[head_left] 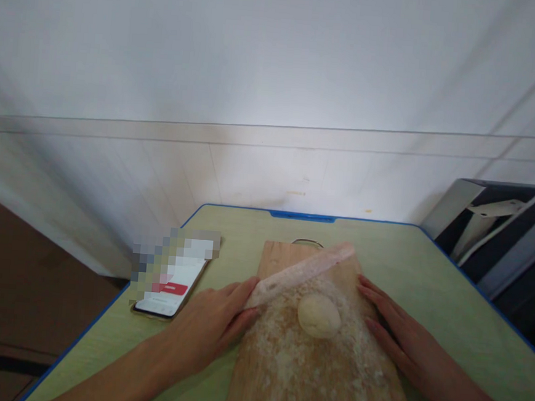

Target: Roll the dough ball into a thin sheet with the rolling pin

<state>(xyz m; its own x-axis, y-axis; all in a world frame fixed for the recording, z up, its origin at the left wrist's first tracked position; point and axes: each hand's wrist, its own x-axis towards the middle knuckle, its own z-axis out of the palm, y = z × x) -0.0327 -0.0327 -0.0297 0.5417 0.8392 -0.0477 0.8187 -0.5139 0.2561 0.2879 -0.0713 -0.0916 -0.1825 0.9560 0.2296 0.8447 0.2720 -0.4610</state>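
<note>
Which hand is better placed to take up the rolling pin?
Left. The left hand already touches the near end of the rolling pin; the right hand lies flat on the board's edge.

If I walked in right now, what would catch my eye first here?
Probably the round dough ball sitting in the middle of a floury wooden board on the green table. Just behind it lies a flour-dusted rolling pin, its near end touched by the left hand, while the right hand rests flat on the board's right edge. A lit phone lies left of the board.
</note>
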